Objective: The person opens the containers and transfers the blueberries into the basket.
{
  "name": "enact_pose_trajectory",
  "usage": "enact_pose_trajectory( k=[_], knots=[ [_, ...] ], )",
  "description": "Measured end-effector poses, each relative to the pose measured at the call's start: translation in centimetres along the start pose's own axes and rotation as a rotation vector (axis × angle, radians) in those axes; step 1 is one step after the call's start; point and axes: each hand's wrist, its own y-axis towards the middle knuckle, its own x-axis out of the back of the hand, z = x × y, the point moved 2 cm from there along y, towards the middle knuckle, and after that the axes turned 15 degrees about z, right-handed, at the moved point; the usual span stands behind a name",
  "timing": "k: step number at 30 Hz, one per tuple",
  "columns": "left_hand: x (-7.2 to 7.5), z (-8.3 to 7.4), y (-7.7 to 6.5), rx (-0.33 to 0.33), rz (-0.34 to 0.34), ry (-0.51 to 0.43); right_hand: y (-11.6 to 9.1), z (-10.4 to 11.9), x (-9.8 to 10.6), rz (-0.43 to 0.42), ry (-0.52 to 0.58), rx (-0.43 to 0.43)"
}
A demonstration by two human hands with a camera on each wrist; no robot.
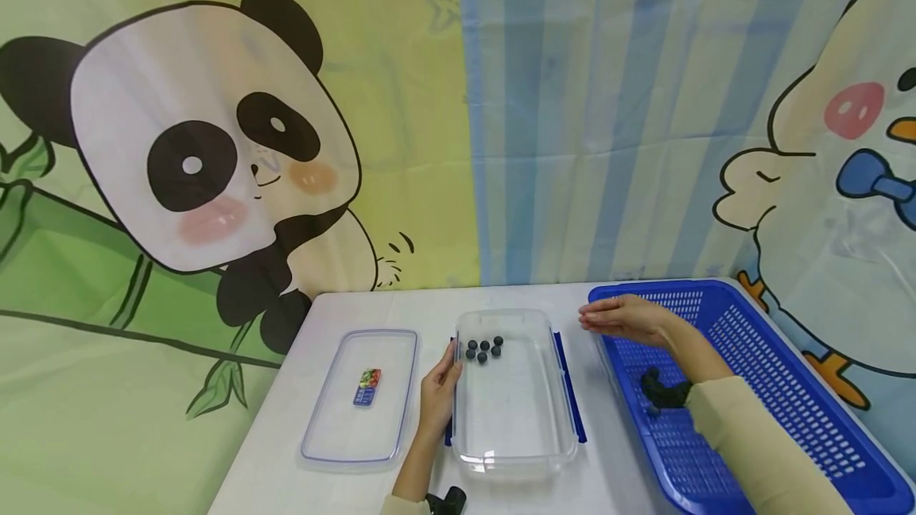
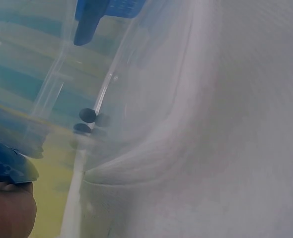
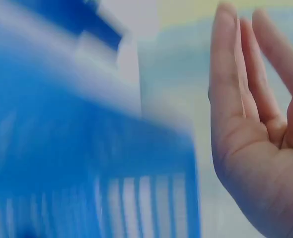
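Note:
A clear plastic container (image 1: 511,420) stands on the table, its blue side latches (image 1: 570,388) folded outward. Several small dark balls (image 1: 484,346) sit together near its far left corner; two of the balls (image 2: 87,115) show through the wall in the left wrist view. My left hand (image 1: 438,392) holds the container's left side, and one digit touches a blue latch (image 2: 10,161). Over the left rim of a blue basket (image 1: 773,372), my right hand (image 1: 630,319) is raised with fingers extended and nothing in it. The right wrist view shows that hand (image 3: 258,134) beside the blurred basket.
A clear lid (image 1: 336,435) with a colourful label (image 1: 367,388) lies on the white table (image 1: 275,451), left of the container. A small dark round thing (image 1: 654,412) shows in the basket below the right wrist camera. A printed curtain (image 1: 529,141) hangs behind the table.

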Motion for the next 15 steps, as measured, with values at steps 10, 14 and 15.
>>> enact_pose_trajectory(
  k=[10,14,15],
  knots=[
    [-0.3,0.0,-0.1,-0.006,0.013,-0.016,12.4,-1.1,-7.2,0.022,0.01,-0.089],
    [-0.1,0.0,-0.3,-0.021,0.02,-0.024,14.7,-2.6,-8.5,-0.04,-0.015,-0.169],
    [0.0,-0.1,-0.3,-0.027,0.018,-0.024,15.1,-2.9,-8.8,-0.054,-0.025,-0.189]
  ],
)
